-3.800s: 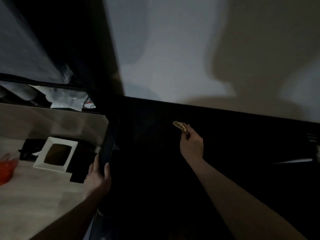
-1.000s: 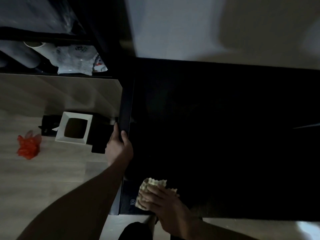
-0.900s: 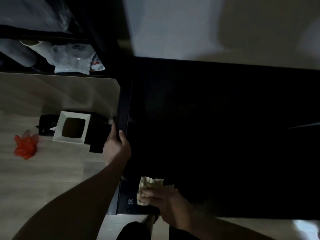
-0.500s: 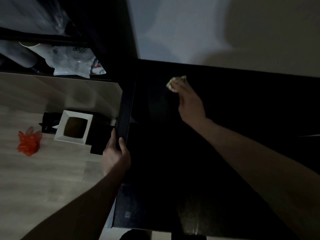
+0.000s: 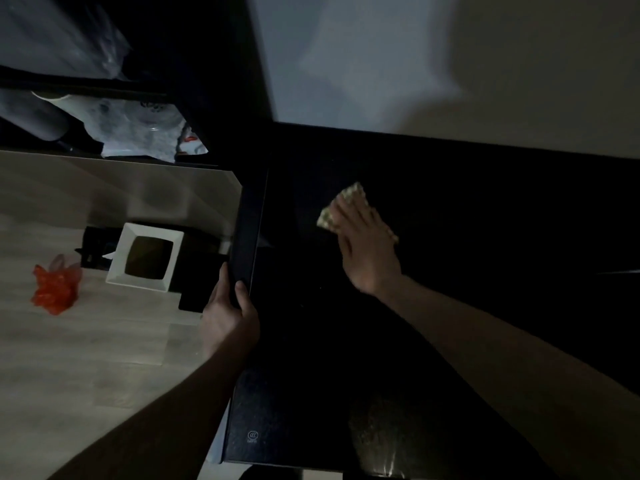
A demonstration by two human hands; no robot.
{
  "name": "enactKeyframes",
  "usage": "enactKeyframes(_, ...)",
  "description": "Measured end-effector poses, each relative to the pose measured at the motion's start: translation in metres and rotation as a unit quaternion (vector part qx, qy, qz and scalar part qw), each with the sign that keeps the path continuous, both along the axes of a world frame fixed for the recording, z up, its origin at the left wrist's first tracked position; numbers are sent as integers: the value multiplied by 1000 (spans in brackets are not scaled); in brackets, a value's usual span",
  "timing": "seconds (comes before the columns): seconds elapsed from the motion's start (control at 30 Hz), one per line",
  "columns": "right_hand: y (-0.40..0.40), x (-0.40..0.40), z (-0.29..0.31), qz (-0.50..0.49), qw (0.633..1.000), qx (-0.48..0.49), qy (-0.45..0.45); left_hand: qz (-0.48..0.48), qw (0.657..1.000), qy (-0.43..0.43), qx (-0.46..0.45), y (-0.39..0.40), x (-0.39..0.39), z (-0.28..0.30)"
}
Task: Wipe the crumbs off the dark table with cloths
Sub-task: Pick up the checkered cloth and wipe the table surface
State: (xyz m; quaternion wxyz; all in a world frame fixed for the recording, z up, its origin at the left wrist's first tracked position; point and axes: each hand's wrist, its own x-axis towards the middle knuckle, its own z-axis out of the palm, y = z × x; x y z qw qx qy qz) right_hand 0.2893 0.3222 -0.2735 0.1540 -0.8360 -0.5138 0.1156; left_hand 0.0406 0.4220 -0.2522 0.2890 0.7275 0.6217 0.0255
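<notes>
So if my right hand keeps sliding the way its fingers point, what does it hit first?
Probably nothing on the dark table: the right hand, flat on the cloth, points up-left over bare top toward the far edge, then the wall.

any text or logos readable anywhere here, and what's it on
"CCC": round mark near the front left corner of the dark table, at; the tiny line beneath it is too small to read.
Printed wrapping on the shelf: blue and red markings, too blurred to read.

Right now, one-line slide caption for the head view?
Right hand presses a pale cloth flat on the dark table while the left hand grips its left edge.
</notes>
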Motion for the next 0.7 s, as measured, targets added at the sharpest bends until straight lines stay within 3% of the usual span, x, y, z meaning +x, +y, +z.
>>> enactKeyframes(0.2, -117, -129, 17, 42, 996, 15, 80, 8, 1000, -18, -8, -2, -1, 1)
enactKeyframes(0.37, -194, -201, 8, 122, 988, -6, 91, 10, 1000, -7, -2, -4, 0, 3)
enactKeyframes(0.47, -193, -194, 2, 116, 981, 28, 155, 5, 1000, -14, -1, -3, 0, 2)
enactKeyframes(0.57, -169, -164, 16, 22, 958, 78, 275, 7, 1000, -11, -7, -3, 0, 2)
enactKeyframes(0.7, -93, -57, 34, -19, 965, 115, 236, 4, 1000, 3, -1, -2, 1, 1)
